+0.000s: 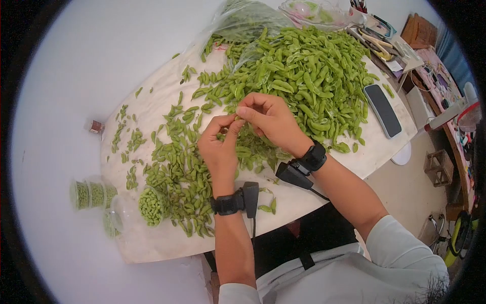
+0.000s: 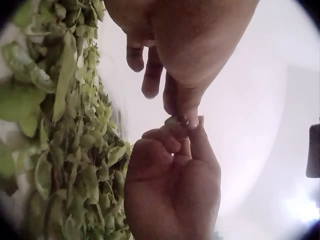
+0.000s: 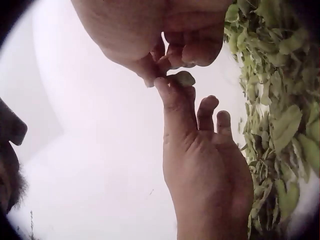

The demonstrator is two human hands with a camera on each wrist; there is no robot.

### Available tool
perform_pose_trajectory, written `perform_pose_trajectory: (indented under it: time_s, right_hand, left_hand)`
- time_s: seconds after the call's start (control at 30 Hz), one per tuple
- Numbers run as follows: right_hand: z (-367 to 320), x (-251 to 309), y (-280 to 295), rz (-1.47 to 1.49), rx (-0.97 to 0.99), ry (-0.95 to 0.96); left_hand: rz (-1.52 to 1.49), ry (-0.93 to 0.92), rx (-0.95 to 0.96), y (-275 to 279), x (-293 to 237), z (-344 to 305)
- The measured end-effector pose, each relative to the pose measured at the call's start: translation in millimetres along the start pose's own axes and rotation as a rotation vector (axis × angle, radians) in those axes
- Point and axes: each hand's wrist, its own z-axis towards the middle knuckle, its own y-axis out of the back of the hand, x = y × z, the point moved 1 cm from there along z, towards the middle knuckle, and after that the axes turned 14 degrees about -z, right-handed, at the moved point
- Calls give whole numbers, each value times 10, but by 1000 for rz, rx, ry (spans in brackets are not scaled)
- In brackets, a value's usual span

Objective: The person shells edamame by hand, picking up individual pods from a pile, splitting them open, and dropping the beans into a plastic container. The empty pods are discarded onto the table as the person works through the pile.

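Note:
My left hand [image 1: 218, 148] and right hand [image 1: 276, 124] meet tip to tip over the table, both pinching a small green soybean pod [image 3: 182, 78] between thumb and index finger. In the right wrist view the left hand [image 3: 207, 165] stretches two other fingers away from the pod, while the right hand [image 3: 145, 30] curls its remaining fingers. The left wrist view has the left hand [image 2: 195, 45] above and the right hand [image 2: 172, 190] below, with fingertips covering most of the pod. Behind the right hand rises a big heap of soybean pods [image 1: 314, 76]; looser pods [image 1: 177, 167] spread left of the left hand.
A clear tub of shelled beans [image 1: 152, 206] stands at the table's left, near stacked tubs [image 1: 83, 195]. A phone [image 1: 383, 111] lies on the right side of the pale tabletop [image 1: 349, 164]. At the back is a clear plastic bag [image 1: 248, 23]; a side shelf holds tools [image 1: 377, 43].

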Motion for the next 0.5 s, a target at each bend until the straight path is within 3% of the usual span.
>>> perform_pose_trajectory:
  time_s: [0.13,0.33,0.4,0.5]
  right_hand:
    - [3,8,3,-15,-7,10]
    - [16,-33,-10,-71,41,37]
    - [23,-56,-19,-53,38,44]
    - [16,-52,57,118,-75,-127]
  left_hand:
    - [-66,31,-42,-18,24,-18]
    - [-198,46,-281,41,25,9]
    - [-354,26,-307,128,50,47]
    - [-464,41,-262,96,67,58]
